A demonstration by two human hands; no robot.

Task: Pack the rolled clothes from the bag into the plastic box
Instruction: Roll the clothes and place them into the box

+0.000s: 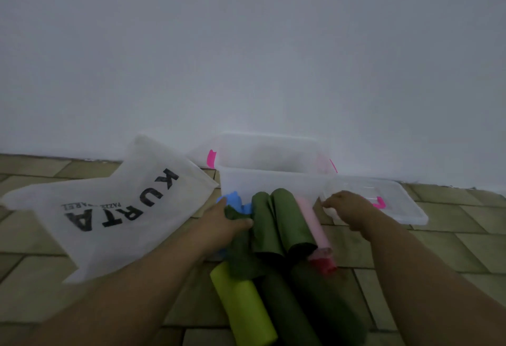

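Note:
A clear plastic box (262, 181) with pink latches stands open against the wall. In front of it, rolled clothes lie on the floor: a blue roll (235, 200), two olive green rolls (284, 222), a pink roll (312, 222) with a red end, a lime roll (243, 304) and darker green rolls (315, 299). My left hand (221, 225) grips a dark green roll (241, 252) beside the blue one. My right hand (347, 208) hovers just right of the pink roll, over the lid's near corner, with its fingers loosely bent and nothing seen in it. The white "KURTA" bag (109, 208) lies flat at the left.
The box's clear lid (397, 206) lies on the floor to the right of the box, one pink latch showing. A white wall rises right behind the box. The floor is beige tile, open at the far left and far right.

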